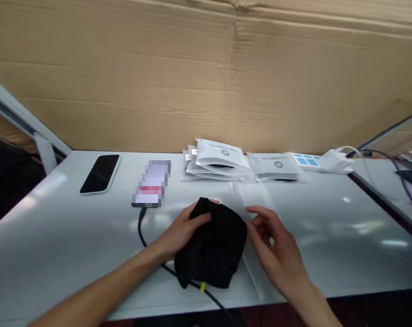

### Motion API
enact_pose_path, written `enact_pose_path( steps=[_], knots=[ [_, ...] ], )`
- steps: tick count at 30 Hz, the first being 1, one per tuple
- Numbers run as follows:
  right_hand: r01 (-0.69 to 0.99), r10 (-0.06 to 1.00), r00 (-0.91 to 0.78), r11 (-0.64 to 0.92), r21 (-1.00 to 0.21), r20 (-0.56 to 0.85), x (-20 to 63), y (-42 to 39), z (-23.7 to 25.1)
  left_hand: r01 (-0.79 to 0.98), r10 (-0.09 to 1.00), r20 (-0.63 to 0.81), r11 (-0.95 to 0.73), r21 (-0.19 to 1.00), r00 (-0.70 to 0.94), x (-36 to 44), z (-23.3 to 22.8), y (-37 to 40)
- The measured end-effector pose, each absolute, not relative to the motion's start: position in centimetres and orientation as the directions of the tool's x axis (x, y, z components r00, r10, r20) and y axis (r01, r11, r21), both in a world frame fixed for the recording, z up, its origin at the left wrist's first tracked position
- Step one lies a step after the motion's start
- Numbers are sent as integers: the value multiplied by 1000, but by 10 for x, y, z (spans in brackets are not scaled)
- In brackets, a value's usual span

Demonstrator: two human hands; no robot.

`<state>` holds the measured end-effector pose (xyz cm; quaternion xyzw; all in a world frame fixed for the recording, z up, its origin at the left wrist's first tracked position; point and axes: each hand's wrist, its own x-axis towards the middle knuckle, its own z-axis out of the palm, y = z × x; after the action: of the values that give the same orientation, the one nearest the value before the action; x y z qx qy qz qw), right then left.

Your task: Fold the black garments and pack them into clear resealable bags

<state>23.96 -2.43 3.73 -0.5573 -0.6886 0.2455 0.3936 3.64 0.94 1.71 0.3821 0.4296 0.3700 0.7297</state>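
A folded black cloth item (214,247), its exact kind unclear, is gripped at its upper left by my left hand (188,227). The thumb lies on top of it and the other fingers are mostly hidden behind. Close to the cloth's right edge is my right hand (274,240), its index finger and thumb apart and the other fingers curled; I see nothing held in it. Beneath the cloth and to its right, a clear plastic bag (255,272) lies on the white table (100,245).
Several packaged pouches (222,159) are stacked at the back, beside another pouch (277,165). A power strip (308,161) with a plug stands right of them. On the left lie a dark-screened phone (100,175) and a cabled phone (151,184). Cardboard (158,81) walls the back.
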Motion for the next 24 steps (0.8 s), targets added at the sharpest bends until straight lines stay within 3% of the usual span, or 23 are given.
enact_pose_path(
  steps=[4, 10, 15, 24],
  knots=[
    [579, 965, -144, 262, -772, 220, 237, -24, 37, -188, 852, -303, 411, 892, 426, 31, 19, 11],
    [561, 964, -221, 247, -790, 145, 235, -24, 36, -82, 662, -220, 393, 916, 716, 22, 37, 10],
    [585, 959, -206, 281, -761, 196, 237, -27, 36, -2, 719, -251, 331, 944, 648, 22, 37, 11],
    [625, 869, -406, 490, -608, 283, 233, -32, 41, 187, 714, -321, 263, 947, 622, 23, 26, 15]
  ],
)
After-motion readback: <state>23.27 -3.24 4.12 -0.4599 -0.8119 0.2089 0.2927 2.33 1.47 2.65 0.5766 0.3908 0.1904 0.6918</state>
